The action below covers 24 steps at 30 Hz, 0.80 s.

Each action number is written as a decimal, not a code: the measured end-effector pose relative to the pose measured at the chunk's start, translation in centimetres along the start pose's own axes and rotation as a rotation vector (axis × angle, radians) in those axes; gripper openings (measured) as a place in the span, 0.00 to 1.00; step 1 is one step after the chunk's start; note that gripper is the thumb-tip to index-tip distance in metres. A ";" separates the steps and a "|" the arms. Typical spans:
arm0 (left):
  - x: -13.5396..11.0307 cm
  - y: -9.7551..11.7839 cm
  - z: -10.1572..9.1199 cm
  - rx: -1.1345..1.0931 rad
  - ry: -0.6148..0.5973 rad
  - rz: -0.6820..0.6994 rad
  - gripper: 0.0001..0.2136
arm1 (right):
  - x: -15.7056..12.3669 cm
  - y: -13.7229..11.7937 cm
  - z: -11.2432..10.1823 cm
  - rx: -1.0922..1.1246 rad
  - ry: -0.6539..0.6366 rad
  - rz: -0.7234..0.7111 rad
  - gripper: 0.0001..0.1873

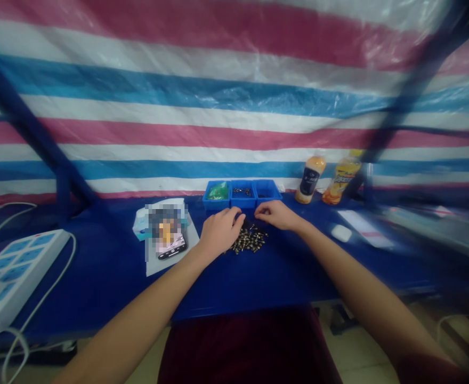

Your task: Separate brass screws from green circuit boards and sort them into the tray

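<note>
A heap of small metal pieces that look like screws (251, 241) lies on the blue table between my hands. My left hand (219, 233) rests at the heap's left edge, its fingers curled and the thumb close to the index finger. Just beyond the heap on the right, my right hand (278, 214) has thumb and fingertips pinched together. Whatever is in either pinch is too small to make out. Behind the hands stand three blue bins: the left bin (217, 204) holds a green bag, the middle bin (242, 202) small metal parts, the right bin (267, 186) a little dark content.
To the left, a phone (172, 248) leans on a tissue pack (140, 226) over a white sheet (153, 264). A power strip (22, 266) with its cable is farther left. Two drink bottles (310, 181), a white case (341, 233) and a pale phone-like slab (364, 228) lie right.
</note>
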State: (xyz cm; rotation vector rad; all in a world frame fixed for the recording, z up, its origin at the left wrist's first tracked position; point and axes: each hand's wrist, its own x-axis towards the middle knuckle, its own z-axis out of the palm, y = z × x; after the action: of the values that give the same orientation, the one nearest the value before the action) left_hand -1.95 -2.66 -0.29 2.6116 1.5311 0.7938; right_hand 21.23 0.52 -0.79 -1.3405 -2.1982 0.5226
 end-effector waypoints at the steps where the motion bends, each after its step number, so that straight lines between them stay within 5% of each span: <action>1: 0.0 0.0 0.0 -0.010 0.002 0.010 0.15 | 0.0 -0.4 0.1 0.037 -0.003 -0.001 0.09; 9: 0.1 -0.4 0.5 -0.059 -0.028 0.152 0.14 | -0.1 -2.4 1.2 0.595 0.040 -0.008 0.14; 24: 0.4 -0.4 0.5 -0.117 0.040 0.169 0.11 | 0.1 -2.4 2.2 0.581 -0.029 0.111 0.22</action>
State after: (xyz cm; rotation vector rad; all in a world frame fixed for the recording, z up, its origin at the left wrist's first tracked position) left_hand -1.90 -2.06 -0.65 2.6804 1.2427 0.9214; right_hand 18.19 -0.60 -1.15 -1.1341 -1.7911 1.1248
